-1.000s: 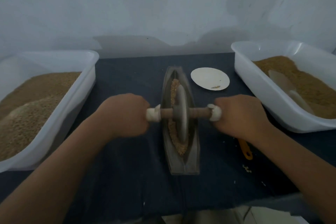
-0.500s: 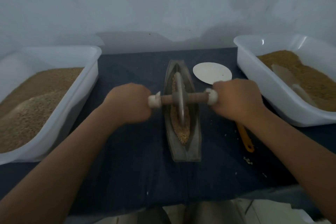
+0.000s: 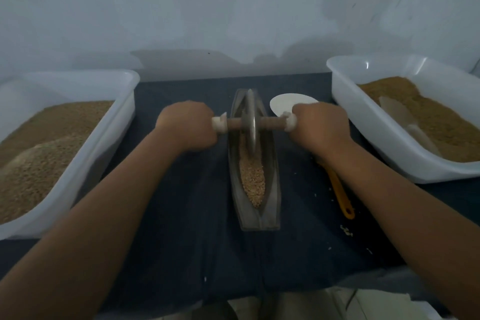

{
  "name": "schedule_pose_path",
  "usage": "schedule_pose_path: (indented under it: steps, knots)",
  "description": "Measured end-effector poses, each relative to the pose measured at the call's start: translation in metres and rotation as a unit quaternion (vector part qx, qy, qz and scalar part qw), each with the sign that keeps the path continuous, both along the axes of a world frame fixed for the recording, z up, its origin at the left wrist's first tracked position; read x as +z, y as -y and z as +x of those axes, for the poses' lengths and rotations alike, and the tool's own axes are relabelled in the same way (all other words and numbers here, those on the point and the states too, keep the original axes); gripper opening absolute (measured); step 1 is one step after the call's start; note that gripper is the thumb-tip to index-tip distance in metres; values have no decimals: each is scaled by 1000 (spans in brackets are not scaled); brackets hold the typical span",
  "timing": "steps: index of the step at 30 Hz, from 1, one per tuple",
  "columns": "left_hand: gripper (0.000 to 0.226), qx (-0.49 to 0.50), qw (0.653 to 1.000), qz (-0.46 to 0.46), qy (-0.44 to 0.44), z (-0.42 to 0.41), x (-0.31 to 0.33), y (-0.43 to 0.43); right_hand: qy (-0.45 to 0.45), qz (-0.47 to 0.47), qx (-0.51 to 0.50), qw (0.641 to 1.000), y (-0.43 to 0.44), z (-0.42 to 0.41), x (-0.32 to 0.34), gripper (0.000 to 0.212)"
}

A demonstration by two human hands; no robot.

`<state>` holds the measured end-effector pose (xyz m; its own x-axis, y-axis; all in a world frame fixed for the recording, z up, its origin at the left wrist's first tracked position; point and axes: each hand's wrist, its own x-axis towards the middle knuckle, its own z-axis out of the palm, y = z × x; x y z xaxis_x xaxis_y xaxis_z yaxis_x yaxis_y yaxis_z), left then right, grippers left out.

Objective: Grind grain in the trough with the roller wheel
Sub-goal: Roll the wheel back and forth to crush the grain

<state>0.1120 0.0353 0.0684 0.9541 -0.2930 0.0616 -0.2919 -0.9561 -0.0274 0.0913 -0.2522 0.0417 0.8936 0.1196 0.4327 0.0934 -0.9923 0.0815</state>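
We record a table (image 3: 181,215) covered with a dark blue cloth. The trough (image 3: 270,210) lies at its middle, its long axis running away from the viewer. Well to the left of the trough a white tub (image 3: 104,143) stands on the cloth. A second white tub (image 3: 376,138) stands to its right. A white disc (image 3: 283,104) lies just right of the trough's far end. An orange handle (image 3: 340,192) lies right of the trough, its far end hidden. Stray grains (image 3: 346,231) lie right of the trough's near end.
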Motion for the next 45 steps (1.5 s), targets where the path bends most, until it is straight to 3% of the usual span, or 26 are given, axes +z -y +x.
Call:
schedule_pose_path:
  steps: [5, 10, 14, 19, 23, 26, 29, 32, 35, 37, 40, 43, 45]
  knots:
    - [26, -72, 993, -11, -95, -59, -15, -31, 35, -15, 76, 996, 15, -68, -18, 24]
    - [26, -7, 1000, -14, -17, -22, -11, -9, -12, -4, 18, 1000, 7, -25, -10, 33]
    - [24, 33, 998, -3, 54, 13, -3, 7, 21, 21, -4, 1000, -6, 15, 2, 33]
    - [18, -24, 1000, 6, -6, -29, -14, -16, 0, -21, 38, 999, 6, -30, -3, 32]
    - [19, -60, 998, 10, 21, -63, -25, -32, 26, -2, 85, 996, 16, -73, -16, 31]
    - [19, -21, 999, 4, 30, -43, -24, -20, 0, 13, 64, 998, 13, -49, -14, 36]
    - [16, 40, 998, -19, 54, -8, -18, -4, 33, 8, 29, 999, 0, -10, -2, 38]
    - [15, 63, 997, -35, 40, 7, -15, 2, 55, 16, 64, 996, -11, 0, 17, 62]
    - [18, 36, 999, -34, 17, -17, -20, -8, 2, -1, 58, 998, -5, -23, 18, 36]
    - [22, -13, 998, -16, 67, -50, -29, -22, -27, -4, 70, 997, 5, -51, 9, 25]
    - [27, -66, 987, -9, 144, -80, -33, -33, -27, 46, 106, 993, 15, -85, -7, 24]
    - [29, -32, 996, -18, 78, -53, -30, -25, -22, 36, 74, 996, 9, -65, -8, 35]
    - [28, 2, 999, -19, 49, -19, -23, -12, -11, 20, 41, 999, 1, -34, -3, 31]
